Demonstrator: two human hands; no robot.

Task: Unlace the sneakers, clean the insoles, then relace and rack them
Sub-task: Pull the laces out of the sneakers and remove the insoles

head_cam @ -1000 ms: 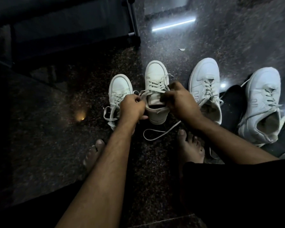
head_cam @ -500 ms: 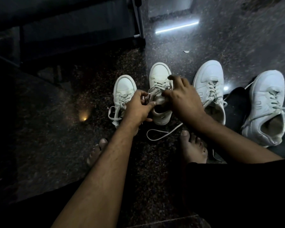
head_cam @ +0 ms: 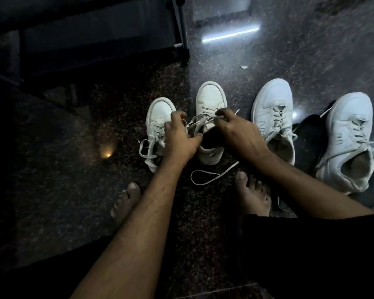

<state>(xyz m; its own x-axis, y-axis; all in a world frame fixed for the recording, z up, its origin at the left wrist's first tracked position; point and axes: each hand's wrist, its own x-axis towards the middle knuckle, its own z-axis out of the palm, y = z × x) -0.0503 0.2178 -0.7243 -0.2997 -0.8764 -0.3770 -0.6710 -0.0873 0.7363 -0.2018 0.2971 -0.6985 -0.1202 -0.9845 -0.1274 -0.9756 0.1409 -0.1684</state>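
Shifting farther up the white lace-up sneaker (head_cam: 211,98), both hands are pinching its pale flat lace (head_cam: 200,123): left hand (head_cam: 179,138), right hand (head_cam: 239,131); unlacing is continuing.

My forearms (head_cam: 138,223) are bare, no sleeves or watch. My feet (head_cam: 254,195) are bare too. I wear black trousers (head_cam: 311,255).

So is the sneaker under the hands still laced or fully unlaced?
Still partly laced: the sneaker shows lace crossings near its toe, while a loose lace end trails on the floor.
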